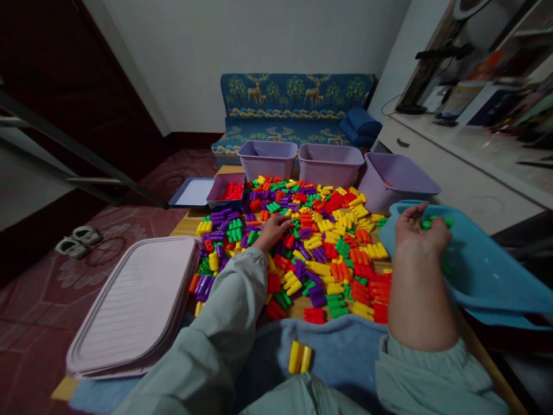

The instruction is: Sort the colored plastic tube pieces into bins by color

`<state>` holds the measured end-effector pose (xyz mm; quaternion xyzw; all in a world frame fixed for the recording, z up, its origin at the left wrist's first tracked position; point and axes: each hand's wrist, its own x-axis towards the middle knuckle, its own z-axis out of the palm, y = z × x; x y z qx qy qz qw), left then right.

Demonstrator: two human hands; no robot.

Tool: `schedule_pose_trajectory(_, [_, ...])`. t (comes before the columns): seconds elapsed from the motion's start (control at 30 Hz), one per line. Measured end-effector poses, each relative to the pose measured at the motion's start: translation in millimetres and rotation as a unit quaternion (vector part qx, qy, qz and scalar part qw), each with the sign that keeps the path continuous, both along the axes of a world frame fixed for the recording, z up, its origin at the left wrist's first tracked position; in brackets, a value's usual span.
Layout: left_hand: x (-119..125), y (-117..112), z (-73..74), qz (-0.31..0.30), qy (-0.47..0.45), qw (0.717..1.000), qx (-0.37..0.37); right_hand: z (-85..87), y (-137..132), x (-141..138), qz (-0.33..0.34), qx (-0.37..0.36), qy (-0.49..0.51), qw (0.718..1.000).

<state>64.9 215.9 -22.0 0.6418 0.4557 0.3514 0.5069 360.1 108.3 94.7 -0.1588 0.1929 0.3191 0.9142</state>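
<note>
My left hand [274,231] reaches into a wide spread of toy building blocks [317,268] in red, yellow, green, purple and orange. Its fingers are stretched out and slightly bent over the pieces, with nothing visibly held. Over the near left end of a blue bin [488,271], my right hand [421,233] is turned palm up, its fingers curled around green toy blocks [437,222]. More green pieces lie lower in that bin, partly hidden by my wrist. Two yellow pieces side by side [299,357] rest on a blue cloth [337,351] at my lap.
Three purple bins [268,161] line the table's far edge. A smaller box [225,190] of red pieces stands at the back left, beside a blue-rimmed lid [192,192]. Stacked pale lids [133,305] lie at the left. Beyond are a patterned sofa [294,109] and a white cabinet [453,167].
</note>
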Motion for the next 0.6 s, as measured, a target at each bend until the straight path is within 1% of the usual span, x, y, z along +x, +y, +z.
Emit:
schedule_pose_trajectory(0.07, [0, 1, -0.7, -0.001, 0.002, 1.0, 0.005, -0.6, -1, 0, 0.012, 0.017, 0.0, 1.0])
schedule_pose_trajectory(0.1, [0, 1, -0.9, 0.0, 0.004, 1.0, 0.009, -1.3, -1, -2, 0.013, 0.014, -0.013, 1.0])
schedule_pose_trajectory(0.2, [-1, 1, -0.2, 0.005, 0.013, 1.0, 0.012, -4.9, 3, -15, 0.02, -0.04, -0.105, 0.993])
schedule_pose_trajectory(0.27, [-1, 0, 1.2, 0.006, 0.013, 1.0, 0.002, -10.0, 6, -32, 0.065, -0.082, -0.2, 0.974])
schedule_pose_trajectory(0.3, [-1, -1, 1.9, 0.006, 0.011, 1.0, -0.006, -13.9, 8, -42, 0.101, -0.1, -0.258, 0.956])
schedule_pose_trajectory(0.33, [-1, -1, 2.4, 0.005, 0.008, 1.0, -0.014, -18.7, 9, -53, 0.143, -0.12, -0.322, 0.928])
schedule_pose_trajectory(0.37, [-1, -2, 2.6, 0.005, 0.005, 1.0, -0.021, -24.5, 11, -65, 0.182, -0.139, -0.393, 0.89])
schedule_pose_trajectory(0.4, [-1, -2, 2.4, 0.005, 0.002, 1.0, -0.026, -31.2, 12, -77, 0.221, -0.159, -0.468, 0.841])
schedule_pose_trajectory(0.43, [-1, -2, 2.0, 0.005, 0.001, 1.0, -0.029, -38.5, 14, -88, 0.259, -0.179, -0.543, 0.778])
schedule_pose_trajectory(0.47, [-1, -2, 1.2, 0.006, 0.0, 1.0, -0.03, -46.2, 16, -98, 0.283, -0.203, -0.615, 0.708])
schedule_pose_trajectory(0.5, [0, -1, 0.4, 0.006, 0.0, 1.0, -0.028, -53.8, 18, -107, 0.292, -0.226, -0.682, 0.632])
schedule_pose_trajectory(0.57, [-1, -1, -1.1, 0.005, -0.002, 1.0, -0.021, -67.3, 22, -122, 0.283, -0.269, -0.785, 0.482])
schedule_pose_trajectory(0.6, [-1, -1, -1.6, 0.004, -0.004, 1.0, -0.016, -72.7, 24, -127, 0.275, -0.289, -0.817, 0.416])
